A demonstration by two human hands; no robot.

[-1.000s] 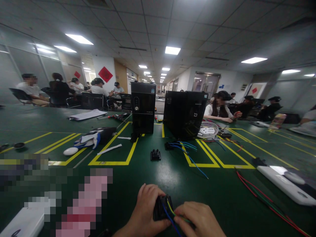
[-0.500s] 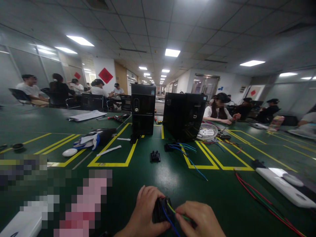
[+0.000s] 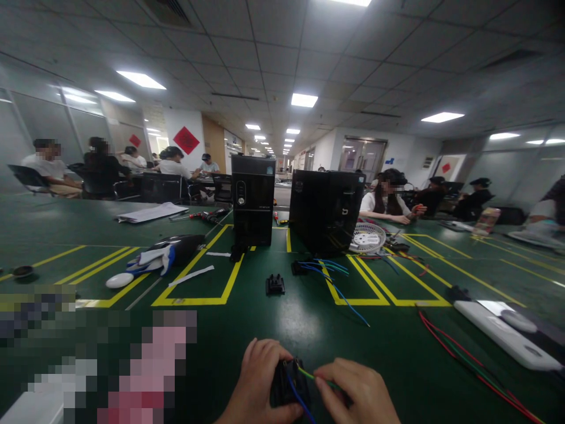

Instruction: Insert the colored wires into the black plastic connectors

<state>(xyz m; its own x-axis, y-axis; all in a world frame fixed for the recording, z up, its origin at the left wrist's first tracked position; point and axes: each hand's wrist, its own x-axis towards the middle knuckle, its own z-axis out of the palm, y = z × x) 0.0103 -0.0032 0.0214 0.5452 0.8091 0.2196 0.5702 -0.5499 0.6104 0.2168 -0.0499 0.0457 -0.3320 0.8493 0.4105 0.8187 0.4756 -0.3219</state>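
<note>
My left hand is closed around a small black plastic socket close to the table's near edge. A blue wire runs out of its open side toward me. Between thumb and forefinger, my right hand pinches a yellow-green wire, whose end meets the upper right part of the socket. Whether that end sits inside a terminal is too small to tell. Another black plastic piece with raised prongs lies on the table ahead of my hands.
Two black computer towers stand farther back. Loose blue wires from a black connector lie ahead; red and green wires and a white device are at right. Gloves lie left, beside yellow tape. People sit beyond.
The camera view has shifted slightly. Both hands keep their grip on the socket and the yellow-green wire, with hardly any movement between them.
</note>
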